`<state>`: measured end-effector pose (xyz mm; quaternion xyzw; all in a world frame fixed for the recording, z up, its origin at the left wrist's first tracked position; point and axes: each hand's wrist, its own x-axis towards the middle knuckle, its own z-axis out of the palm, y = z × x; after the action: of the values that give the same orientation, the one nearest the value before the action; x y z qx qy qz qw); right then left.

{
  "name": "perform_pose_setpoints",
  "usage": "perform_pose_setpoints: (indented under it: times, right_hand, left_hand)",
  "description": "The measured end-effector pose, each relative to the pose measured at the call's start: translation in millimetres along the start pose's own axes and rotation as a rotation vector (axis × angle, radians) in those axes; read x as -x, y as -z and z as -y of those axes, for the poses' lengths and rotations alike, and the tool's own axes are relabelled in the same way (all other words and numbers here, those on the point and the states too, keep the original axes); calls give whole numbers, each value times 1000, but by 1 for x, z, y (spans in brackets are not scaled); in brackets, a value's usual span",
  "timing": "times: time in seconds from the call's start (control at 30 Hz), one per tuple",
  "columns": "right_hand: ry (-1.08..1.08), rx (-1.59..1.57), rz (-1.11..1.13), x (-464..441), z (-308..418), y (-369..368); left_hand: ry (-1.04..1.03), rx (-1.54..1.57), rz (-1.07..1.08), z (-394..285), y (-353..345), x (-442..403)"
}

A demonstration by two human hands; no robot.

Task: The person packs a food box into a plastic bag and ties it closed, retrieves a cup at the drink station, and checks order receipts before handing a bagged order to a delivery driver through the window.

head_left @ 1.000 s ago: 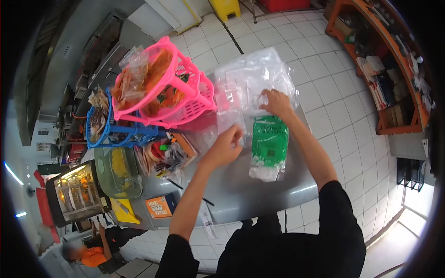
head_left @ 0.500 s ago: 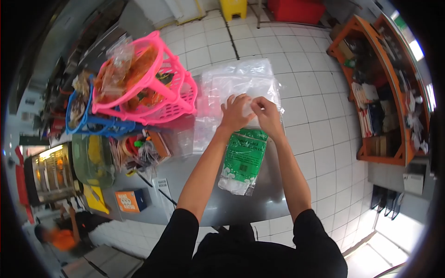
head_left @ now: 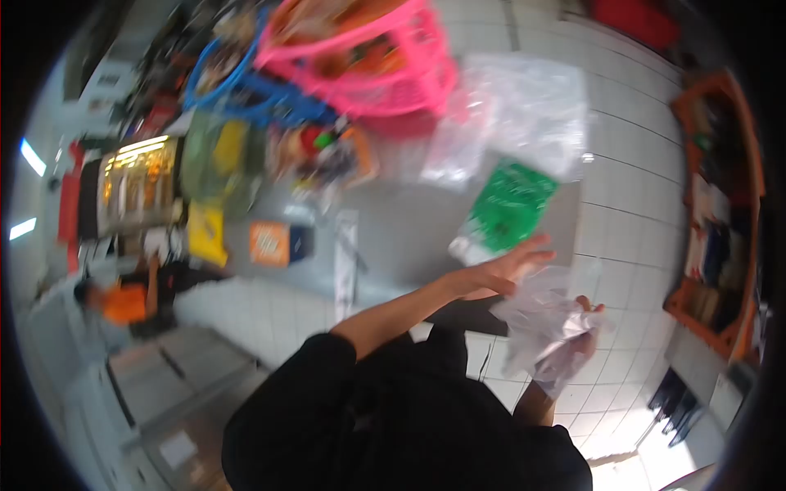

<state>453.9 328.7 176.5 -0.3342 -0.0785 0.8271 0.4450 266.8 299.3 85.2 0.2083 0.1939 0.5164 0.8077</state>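
Note:
A crumpled clear plastic bag (head_left: 544, 327) is off the table's front right corner, draped over and around my right hand (head_left: 583, 337). The fingers of that hand look curled on the plastic, partly hidden and blurred by it. My left hand (head_left: 514, 268) is at the bag's upper left side, fingers stretched out and apart, close to or touching the plastic. Just above my left hand lies a green printed packet (head_left: 514, 204) on the metal table (head_left: 409, 237). Flat clear plastic bags (head_left: 536, 106) lie beyond the packet.
A pink basket (head_left: 426, 61) of food packs and a blue basket (head_left: 286, 105) stand at the back left. Nearer are an orange-and-blue box (head_left: 270, 244), a lidded green container (head_left: 221, 164) and a paper strip (head_left: 345, 262). A person (head_left: 123, 303) is far left; orange shelving (head_left: 684, 278) stands right.
Both hands have moved from above the flat bags toward my body and to the right, now with a crumpled clear bag. My left hand's fingers are spread. The view has turned and blurred.

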Motion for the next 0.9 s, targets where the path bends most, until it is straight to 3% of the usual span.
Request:
perform_pose_setpoints:
  times: [0.07,0.13,0.2,0.3,0.33,0.43,0.47,0.57,0.6,0.67,0.7,0.73,0.77,0.8,0.83,0.87,0.9]
  right_hand:
    - [191,578,-193,19,-21,54]
    - [302,817,-140,26,-18,47]
    - [454,1017,-61,27,-13,42]
    - [1213,1875,-13,42,-25,26]
    - [1208,1880,-158,50,-42,27]
    - [911,1318,-132,79,-68,8]
    - [821,1213,-168,91,-82,1]
    - [830,1080,85,140,-115,-10]
    - [1069,1497,110,160,-148,-36]
    - [1005,1776,-24,219,-204,-85]
    - [740,1404,57,236,-228,-100]
    - [504,835,90,254,-252,-115]
    - [355,395,13,273,-276,-130]
    - [523,726,2,286,-298,-137]
    - [373,678,-5,295,-313,-148]
    - [225,631,-19,305,-328,-159]
    - [-32,442,-14,316,-346,-161]
  left_hand:
    - [-60,-144,-19,19,-1,34]
    - [-155,-149,86,35,-18,56]
    - [-47,-11,-147,33,-21,89]
    - [-124,250,-340,-1,-33,145]
    - [-196,337,-359,-19,-40,164]
    - [-328,521,-146,-13,-40,227]
    - [-289,565,-17,7,-34,250]
    - [-102,635,234,51,-47,323]
    - [-30,646,293,63,-56,347]
    - [-15,616,287,96,-20,394]
    - [-84,563,207,100,-1,418]
    - [-229,492,68,88,14,442]
    - [-388,404,-94,73,26,468]
    - [-575,382,-193,55,42,498]
    - [-728,388,-284,39,59,527]
    - [-848,666,-226,36,86,566]
    - [-906,708,-260,24,100,601]
